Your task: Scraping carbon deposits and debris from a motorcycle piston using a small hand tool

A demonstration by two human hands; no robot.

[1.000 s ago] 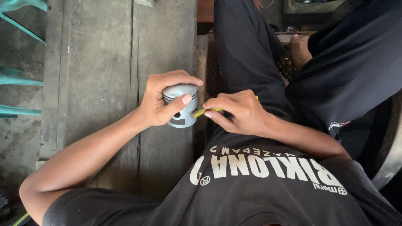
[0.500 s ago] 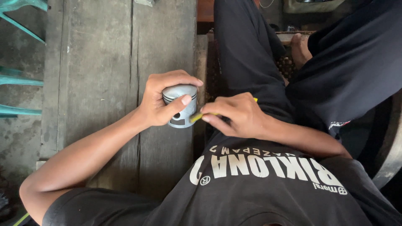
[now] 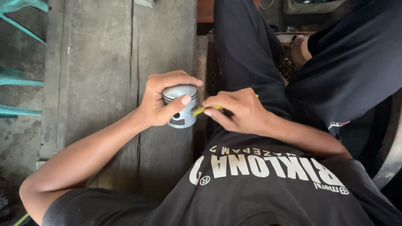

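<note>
While our left hand (image 3: 161,100) grips the grey piston (image 3: 181,105) at frame centre, our right hand (image 3: 234,111) pinches a thin yellow tool (image 3: 200,110) against it, above the wooden worktop (image 3: 104,62).

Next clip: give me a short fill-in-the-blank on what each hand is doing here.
1. The left hand grips a grey metal ____.
2. The right hand pinches a thin tool coloured ____.
3. The tool's tip points at the piston from its ____ side in the picture.
4. Behind the hands lies a worn ____ board.

Missing words: piston; yellow; right; wooden

No packages, labels, signs, screens.
</note>
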